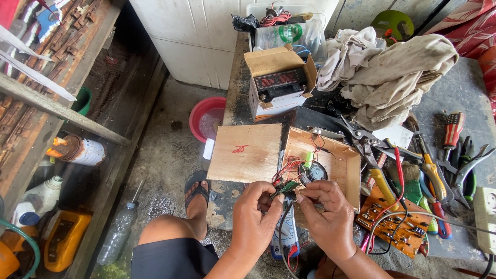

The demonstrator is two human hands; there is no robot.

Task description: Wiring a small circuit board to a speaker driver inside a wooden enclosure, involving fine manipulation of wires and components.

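We see the table (465, 88) carrying a heap of rags (392, 67), then an open wooden box (346, 160) with a small speaker (313, 171) inside. Over the box's near edge, our left hand (254, 219) and right hand (325, 214) both pinch a small green circuit board (287, 187).

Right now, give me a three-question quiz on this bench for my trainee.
1. True or false: both hands hold the small green board.
2. What lies left of the open wooden box? A) flat wooden panel B) pliers C) cloth
3. What round part sits inside the box?

Key:
1. True: left hand and right hand pinch it together.
2. A, the panel.
3. A small speaker.
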